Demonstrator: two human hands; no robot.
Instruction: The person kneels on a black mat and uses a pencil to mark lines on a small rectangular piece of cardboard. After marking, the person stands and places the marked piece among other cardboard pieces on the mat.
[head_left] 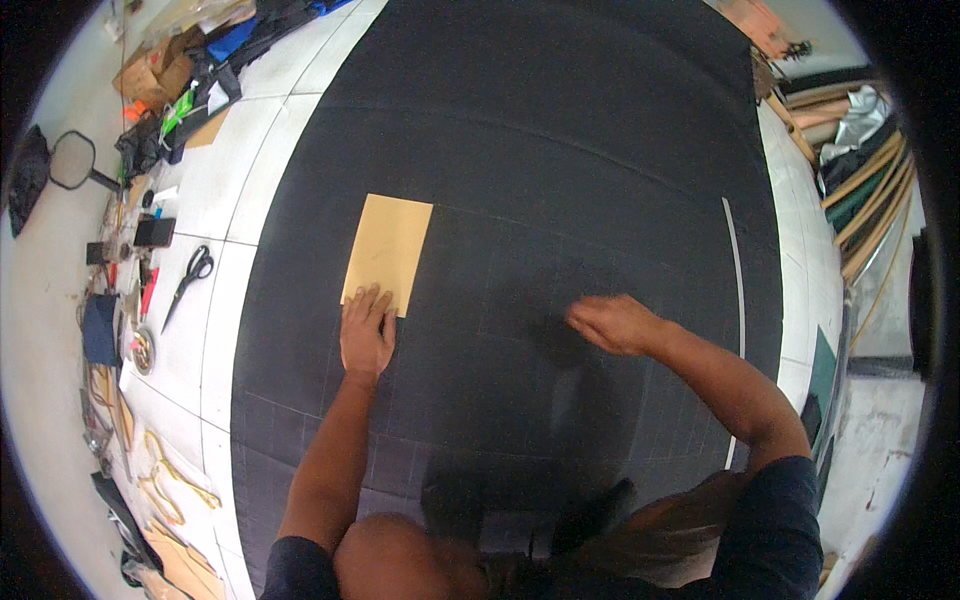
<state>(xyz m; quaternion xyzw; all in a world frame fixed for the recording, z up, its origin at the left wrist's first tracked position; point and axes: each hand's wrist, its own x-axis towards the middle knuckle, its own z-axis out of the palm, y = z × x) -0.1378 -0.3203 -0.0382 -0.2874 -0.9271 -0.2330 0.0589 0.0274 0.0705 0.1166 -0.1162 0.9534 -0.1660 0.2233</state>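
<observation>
Black cloth [560, 150] is faintly lined mid-frame, seemingly unmarked at top. Tan card [390, 245] pressed by spread left hand [368, 335]; right hand [615, 322] raised, grip indiscernible.

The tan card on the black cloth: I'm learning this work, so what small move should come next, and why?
Perhaps bring the right hand to the right edge of the tan card. The left hand rests on the card's near end, faint pale lines show on the black cloth, and the right hand is apart from the card; whether it holds anything is unclear.
</observation>
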